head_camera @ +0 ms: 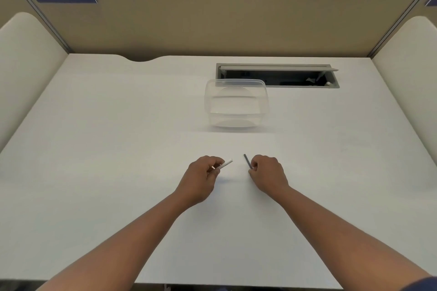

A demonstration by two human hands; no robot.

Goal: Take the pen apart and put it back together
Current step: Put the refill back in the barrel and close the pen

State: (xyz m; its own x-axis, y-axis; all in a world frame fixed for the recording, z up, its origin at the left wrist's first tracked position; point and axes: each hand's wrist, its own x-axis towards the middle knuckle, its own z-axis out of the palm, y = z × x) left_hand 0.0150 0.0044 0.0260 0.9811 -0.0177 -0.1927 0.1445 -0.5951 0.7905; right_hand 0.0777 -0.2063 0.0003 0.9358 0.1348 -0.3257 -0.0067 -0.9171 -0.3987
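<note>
**Pen held in two parts over the table**

Nearer than the clear tub (236,104), both hands hover over the white table (106,149). The left hand (201,178) pinches a white barrel (226,164) in curled fingers (216,171), its end pointing right. The right hand (268,175) pinches a thin dark refill (247,161), tilted up-left. The two parts are apart, not touching. Beyond the tub lies an open cable hatch (277,75).
</note>
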